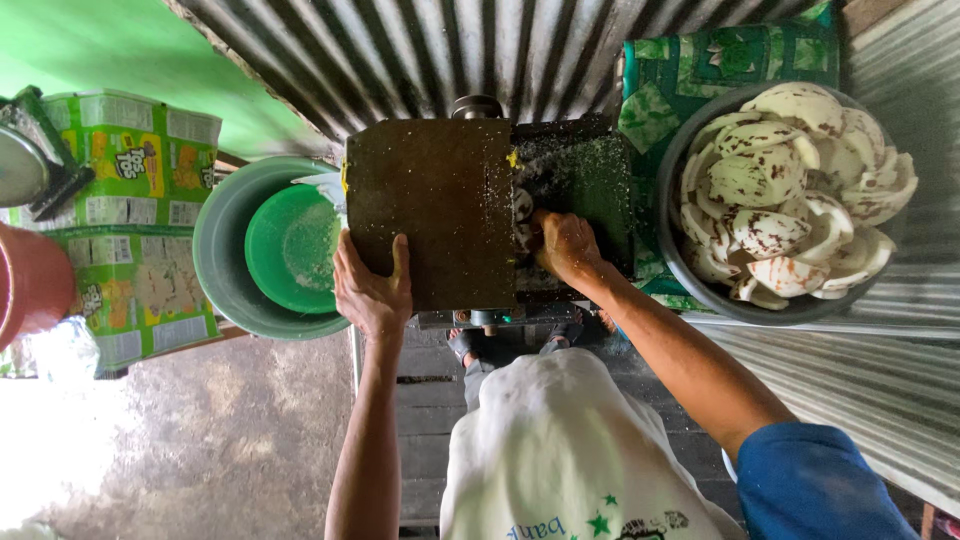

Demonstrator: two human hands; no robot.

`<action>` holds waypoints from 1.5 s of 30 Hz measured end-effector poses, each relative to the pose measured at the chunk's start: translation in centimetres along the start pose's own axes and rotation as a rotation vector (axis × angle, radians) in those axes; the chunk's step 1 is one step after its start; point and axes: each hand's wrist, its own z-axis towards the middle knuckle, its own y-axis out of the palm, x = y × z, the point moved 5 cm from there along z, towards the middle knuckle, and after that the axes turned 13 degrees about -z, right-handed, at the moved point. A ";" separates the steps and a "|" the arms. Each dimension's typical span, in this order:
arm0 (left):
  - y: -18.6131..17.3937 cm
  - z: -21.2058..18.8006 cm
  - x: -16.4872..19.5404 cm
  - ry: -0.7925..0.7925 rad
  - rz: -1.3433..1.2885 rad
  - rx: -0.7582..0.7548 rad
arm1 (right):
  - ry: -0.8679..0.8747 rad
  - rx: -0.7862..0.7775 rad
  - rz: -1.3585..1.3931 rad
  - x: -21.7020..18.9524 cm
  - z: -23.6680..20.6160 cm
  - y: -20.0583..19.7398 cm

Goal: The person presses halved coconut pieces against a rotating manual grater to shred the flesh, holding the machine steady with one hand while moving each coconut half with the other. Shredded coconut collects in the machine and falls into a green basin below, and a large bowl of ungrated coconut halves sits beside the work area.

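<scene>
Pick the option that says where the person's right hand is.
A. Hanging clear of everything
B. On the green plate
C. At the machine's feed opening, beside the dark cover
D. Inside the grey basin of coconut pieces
C: the right hand presses white pieces into the grating machine beside its dark cover, apart from the basin of coconut pieces.

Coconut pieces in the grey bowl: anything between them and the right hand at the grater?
Nothing visible. The right hand presses into the opening of the dark metal grating machine; the grey round bowl of white coconut pieces sits just to its right, with only the machine's green-flecked top between.
</scene>
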 end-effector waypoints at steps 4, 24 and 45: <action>-0.3 0.0 0.2 0.010 0.005 0.013 | 0.041 -0.227 0.244 1.5 0.3 -0.6; 0.2 0.0 -0.5 -0.028 0.038 0.000 | -0.028 0.063 0.486 3.9 2.4 -4.9; 0.1 0.0 -0.1 -0.046 0.005 -0.007 | -0.020 0.115 0.506 1.9 1.3 -7.5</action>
